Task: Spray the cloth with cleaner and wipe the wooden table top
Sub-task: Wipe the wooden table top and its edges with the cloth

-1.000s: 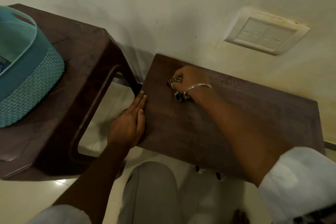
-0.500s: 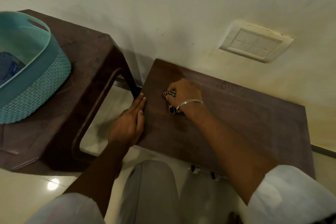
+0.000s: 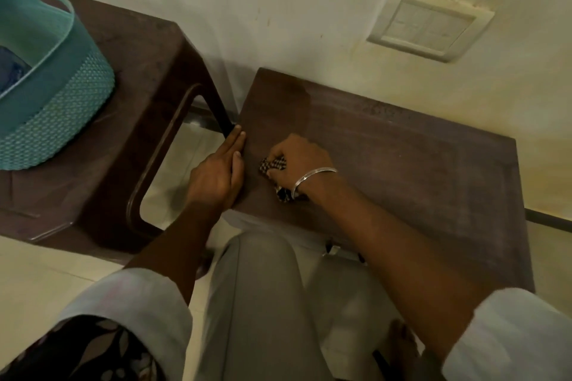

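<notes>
The dark brown wooden table top (image 3: 402, 164) stands against the wall. My right hand (image 3: 297, 161), with a silver bangle on the wrist, presses a bunched black-and-white checked cloth (image 3: 274, 165) onto the table's near left part. My left hand (image 3: 221, 173) lies flat with fingers together along the table's left edge, holding nothing. No spray bottle is clearly in view.
A brown plastic stool (image 3: 130, 120) stands to the left, close to the table. On it sits a teal woven basket (image 3: 52, 114) with something blue inside. A switch plate (image 3: 428, 29) is on the wall. My knees are below the table's front edge.
My right hand has dragged the cloth from the far left part of the table toward the near left edge. My left hand has stayed on the table's left edge.
</notes>
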